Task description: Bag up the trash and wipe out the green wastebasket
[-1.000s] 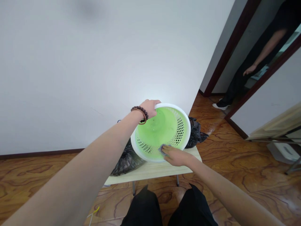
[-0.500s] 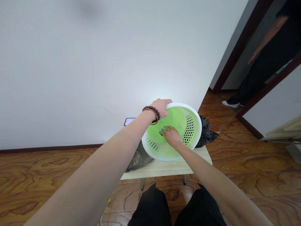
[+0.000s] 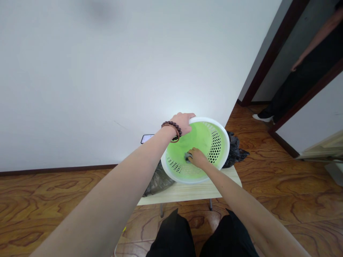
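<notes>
Firstly, one plain white wall (image 3: 107,71), filling most of the upper view, with a thin scratch low on its face. One glossy brown wood-grain floor (image 3: 66,192), edged by a dark skirting strip. One dark red-brown door frame (image 3: 276,50), right; beyond it stands another person (image 3: 313,71) in dark clothing and white shoes, one arm hanging down. One pale wood-grain table (image 3: 187,192) on metal legs, set near the wall, before the wearer's knees in black trousers (image 3: 168,232). One round green plastic basket with a white rim and perforated sides (image 3: 201,137), located above the tabletop, its mouth tilted toward the wearer; its underside is hidden. Two dark plastic bags: one crumpled and black (image 3: 233,148), just right of the basket; one greyish and translucent (image 3: 160,182), at its lower left. One left hand (image 3: 183,122), closed over the far-left rim of the basket, wearing a dark beaded bracelet (image 3: 173,124). One right hand (image 3: 197,157), inside the basket, fingers drawn narrowly around a small grey cloth-like piece (image 3: 187,156), exact material unclear. One phone with a lit screen (image 3: 147,138), beside the left forearm, partly covered.
</notes>
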Demonstrator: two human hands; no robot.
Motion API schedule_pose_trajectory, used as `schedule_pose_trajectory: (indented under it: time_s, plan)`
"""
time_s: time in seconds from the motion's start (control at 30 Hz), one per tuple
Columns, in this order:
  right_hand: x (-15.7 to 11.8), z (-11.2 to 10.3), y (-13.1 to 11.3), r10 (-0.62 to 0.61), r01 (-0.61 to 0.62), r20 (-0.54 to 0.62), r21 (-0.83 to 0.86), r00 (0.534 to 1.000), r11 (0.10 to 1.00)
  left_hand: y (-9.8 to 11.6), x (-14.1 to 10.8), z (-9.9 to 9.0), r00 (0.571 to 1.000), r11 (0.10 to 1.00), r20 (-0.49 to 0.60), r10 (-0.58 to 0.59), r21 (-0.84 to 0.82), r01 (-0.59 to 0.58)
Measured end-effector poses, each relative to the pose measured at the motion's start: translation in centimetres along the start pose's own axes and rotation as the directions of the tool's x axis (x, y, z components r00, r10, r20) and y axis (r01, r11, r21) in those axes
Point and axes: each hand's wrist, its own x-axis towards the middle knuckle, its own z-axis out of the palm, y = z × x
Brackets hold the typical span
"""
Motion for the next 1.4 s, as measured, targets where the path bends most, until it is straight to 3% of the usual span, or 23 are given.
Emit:
schedule_pose_trajectory:
  time_s: [0.2, 0.3, 0.4, 0.53, 0.67, 0.73, 0.77, 0.83, 0.9, 0.97, 1.03, 1.1, 1.17, 1.3, 1.37, 1.4]
  plan:
    - [1.1, -0.5, 0.2, 0.114, -0.101, -0.192, 0.077, 0.975, 0.992, -0.3, 0.1, 0.1, 1.000, 1.000, -0.013, 0.015, 0.005, -0.015]
    - [0.9, -1.1, 0.2, 0.040, -0.033, -0.247, 0.032, 0.968, 0.999, -0.3, 0.2, 0.1, 1.000, 1.000, -0.014, 0.017, 0.025, -0.017]
    - [0.1, -1.3, 0.1, -0.117, 0.110, -0.099, -0.075, 0.988, 0.991, -0.3, 0.3, 0.2, 1.000, 1.000, -0.005, 0.006, 0.023, -0.006]
    - [-1.1, -1.0, 0.1, -0.203, 0.219, 0.132, -0.122, 0.970, 0.968, -0.4, 0.3, 0.3, 1.000, 1.000, -0.010, -0.002, 0.005, 0.002]
    - [-1.7, -1.3, 0.2, -0.310, 0.329, 0.175, -0.093, 0.935, 0.940, -0.3, 0.2, 0.1, 1.000, 1.000, -0.001, -0.005, -0.005, 0.005]
    - [-1.4, -1.7, 0.3, -0.321, 0.332, 0.133, -0.074, 0.938, 0.940, -0.2, 0.2, 0.0, 1.000, 1.000, 0.007, -0.008, 0.007, 0.008]
    - [-1.0, -2.0, 0.4, -0.283, 0.287, 0.074, -0.054, 0.956, 0.956, -0.1, 0.2, -0.1, 1.000, 1.000, 0.010, -0.012, 0.016, 0.012]
    - [-0.1, -2.2, 0.8, -0.086, 0.091, -0.098, 0.040, 0.991, 0.995, -0.1, 0.2, 0.0, 1.000, 0.999, 0.004, -0.017, 0.036, 0.017]
    - [1.0, -2.1, 1.3, 0.191, -0.142, -0.219, 0.224, 0.957, 0.964, -0.1, 0.2, 0.1, 1.000, 0.999, -0.014, -0.010, 0.049, 0.011]
    - [1.7, -1.6, 1.8, 0.380, -0.268, -0.211, 0.419, 0.901, 0.868, -0.1, 0.3, 0.1, 1.000, 0.998, -0.026, -0.005, 0.059, 0.006]
    - [1.9, -0.9, 2.2, 0.435, -0.300, -0.129, 0.552, 0.891, 0.778, -0.2, 0.3, 0.2, 1.000, 0.998, -0.023, -0.005, 0.063, 0.007]
    - [1.6, -0.2, 2.3, 0.404, -0.297, -0.057, 0.587, 0.913, 0.753, -0.3, 0.3, 0.2, 1.000, 0.998, -0.020, -0.004, 0.062, 0.006]
    - [1.1, -0.1, 2.1, 0.343, -0.263, -0.059, 0.523, 0.938, 0.811, -0.5, 0.4, 0.3, 1.000, 0.998, -0.027, 0.007, 0.056, -0.005]
    - [0.2, -1.2, 1.2, 0.100, -0.053, -0.275, 0.175, 0.956, 0.983, -0.7, 0.5, 0.5, 0.999, 0.999, -0.046, 0.029, 0.042, -0.027]
    - [-0.3, -1.8, 0.7, -0.074, 0.070, -0.275, -0.024, 0.959, 0.997, -0.7, 0.5, 0.4, 0.999, 0.999, -0.040, 0.019, 0.037, -0.018]
    - [-0.5, -1.9, 0.5, -0.142, 0.124, -0.216, -0.094, 0.966, 0.988, -0.7, 0.5, 0.4, 0.999, 0.999, -0.032, 0.007, 0.033, -0.006]
